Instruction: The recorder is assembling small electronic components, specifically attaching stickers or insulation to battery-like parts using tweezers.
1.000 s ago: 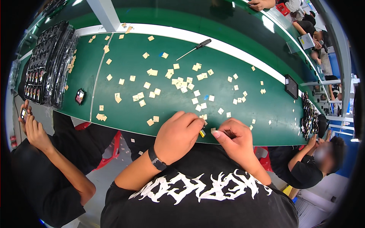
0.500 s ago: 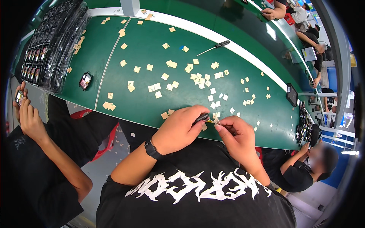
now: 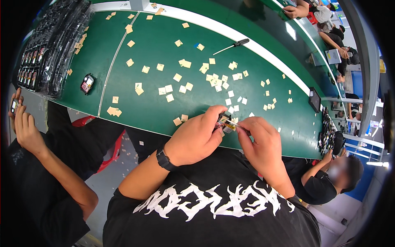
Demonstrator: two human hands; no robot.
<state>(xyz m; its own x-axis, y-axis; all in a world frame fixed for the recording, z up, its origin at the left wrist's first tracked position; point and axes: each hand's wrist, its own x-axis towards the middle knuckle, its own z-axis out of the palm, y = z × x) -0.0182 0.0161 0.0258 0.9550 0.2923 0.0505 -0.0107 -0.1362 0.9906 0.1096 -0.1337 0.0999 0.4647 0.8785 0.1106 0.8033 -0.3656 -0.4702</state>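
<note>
My left hand (image 3: 193, 136), with a black watch on the wrist, is closed around a small black electronic device (image 3: 223, 118) at the near edge of the green table. Its inner side shows, with a silvery and yellow part (image 3: 229, 128) on it. From the right, my right hand (image 3: 262, 142) pinches at the device's side. A thin whitish piece (image 3: 233, 123) shows by those fingertips; its kind is too small to make out. Small cream paper squares (image 3: 214, 80) lie scattered on the table beyond my hands.
A screwdriver (image 3: 231, 47) lies at the far side. Another small device (image 3: 87, 84) sits at the left, near stacked black trays (image 3: 51, 53). A co-worker's hand (image 3: 26, 129) holds a similar device at far left. A dark box (image 3: 314, 100) and a pile of parts (image 3: 327, 133) are right.
The device in my left hand has turned, so its inner parts now show. My right hand has moved slightly right, its fingers still pinched. The co-worker's hands at left have shifted a little left.
</note>
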